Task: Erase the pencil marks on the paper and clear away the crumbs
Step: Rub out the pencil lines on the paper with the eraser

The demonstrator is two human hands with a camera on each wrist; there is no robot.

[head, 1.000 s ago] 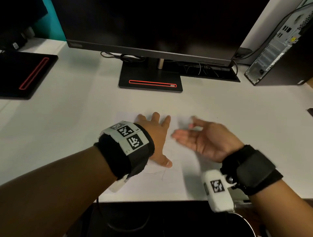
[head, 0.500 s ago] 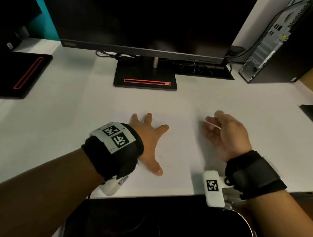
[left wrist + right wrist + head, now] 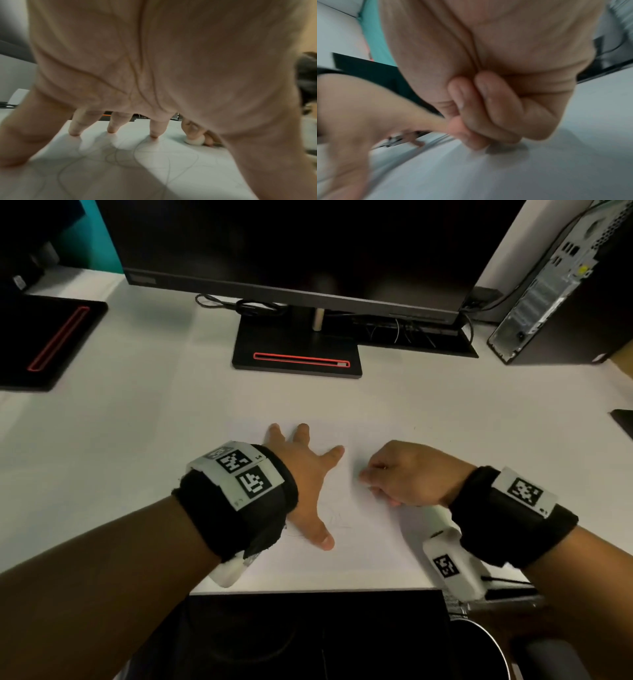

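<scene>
I see the right hand [image 3: 407, 474] curled, its fingertips [image 3: 192, 127] pinching a small white eraser [image 3: 194, 141] and holding it down against the paper [image 3: 359, 535]; the eraser shows only from the left wrist, tucked under the fingers. From the right wrist I get a blurred, closed fist with the knuckles low over the sheet. The left hand [image 3: 308, 474] holds nothing: it lies flat with fingers spread, tips [image 3: 111, 128] and thumb pressing on the same sheet, just left of the right hand. Faint looping pencil marks [image 3: 120, 155] run across the paper beneath and in front of the left palm. I cannot make out any crumbs. The sheet lies on the white desk [image 3: 137, 440] near its front edge. Farther back stands a dark monitor [image 3: 291, 251] on a black base [image 3: 298, 354], with a computer tower [image 3: 565, 285] at the far right.
</scene>
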